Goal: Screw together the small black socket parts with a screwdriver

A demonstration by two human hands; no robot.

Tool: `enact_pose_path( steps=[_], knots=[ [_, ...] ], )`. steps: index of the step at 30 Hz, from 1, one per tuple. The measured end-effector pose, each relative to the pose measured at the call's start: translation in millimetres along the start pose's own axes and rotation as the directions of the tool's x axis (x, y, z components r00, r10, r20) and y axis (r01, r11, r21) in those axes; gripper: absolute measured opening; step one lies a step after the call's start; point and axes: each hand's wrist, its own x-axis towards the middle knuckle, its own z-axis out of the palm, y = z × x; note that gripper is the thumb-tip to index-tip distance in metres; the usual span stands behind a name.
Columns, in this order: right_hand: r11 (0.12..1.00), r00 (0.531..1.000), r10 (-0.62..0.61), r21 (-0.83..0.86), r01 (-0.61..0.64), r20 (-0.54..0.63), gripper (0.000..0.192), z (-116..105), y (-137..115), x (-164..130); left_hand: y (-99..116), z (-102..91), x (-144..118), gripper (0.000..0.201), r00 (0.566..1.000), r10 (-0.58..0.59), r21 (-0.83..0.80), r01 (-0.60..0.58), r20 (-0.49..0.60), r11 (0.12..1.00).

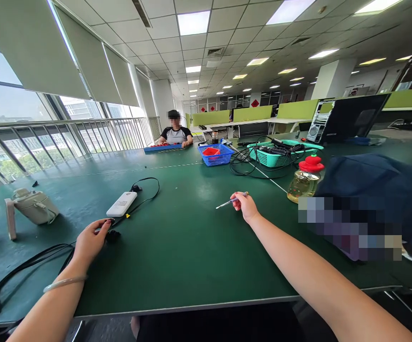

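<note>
Green matte table (191, 247) fills most of the view, long and wide, with a pale seam line running across it. Left hand (90, 242) lies low on the table, fingers curled around a small black plug (112, 235) at the end of a black cable (21, 270) that loops off the near edge; silver bangle (63, 283) on that wrist. Right hand (246, 205) pinches a thin silver pen-like tool (227, 203), tip pointing left, held just above the table. White power bank (121, 204) sits between the 2 hands, nearer the left, with its own black cord (149, 190). Cream handbag (35, 206) far left. Blue basket (216, 155) and teal basket (277, 154) of cables further back, red-capped bottle (304, 179) of yellowish liquid right, dark blue cloth (377, 190) beside it. Another person (175, 134) sits at the far end. Open-plan office: tiled ceiling with panel lights, roller blinds, railing along the windows left, green desk dividers behind
</note>
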Motion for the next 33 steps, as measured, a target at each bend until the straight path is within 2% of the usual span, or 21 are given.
enact_pose_path(
  steps=[4,8,13,18,25,29,33],
  knots=[
    [1.000,1.000,0.001,0.008,-0.001,-0.010,0.031,-3,-1,-1,3,-4.9,-5,0.043,0.999,-0.014,0.001,0.014,-0.048,1.000],
    [1.000,1.000,-0.001,0.012,0.001,-0.014,0.029,-5,-2,-3,1,-10.2,-8,0.043,0.997,-0.005,-0.001,0.005,-0.078,1.000],
    [1.000,1.000,0.006,0.005,-0.006,-0.005,0.029,-5,-3,-5,-1,-13.0,-9,0.049,1.000,-0.021,0.108,0.021,0.000,0.994],
    [1.000,1.000,0.005,-0.004,-0.005,0.001,0.029,-6,-4,-5,-3,-11.3,-9,0.048,0.993,0.107,0.243,-0.114,0.043,0.963],
    [1.000,1.000,0.005,-0.014,-0.005,0.010,0.031,-6,-5,-6,-9,-9.2,-7,0.045,0.970,0.195,0.275,-0.229,0.144,0.934],
    [1.000,1.000,0.013,-0.019,-0.013,0.015,0.033,-6,-5,-7,-8,-7.2,-7,0.044,0.963,0.216,0.329,-0.259,0.160,0.908],
    [1.000,1.000,0.016,-0.018,-0.015,0.021,0.032,-6,-5,-7,-1,-3.4,-11,0.042,0.971,0.203,0.385,-0.238,0.129,0.892]
  ],
)
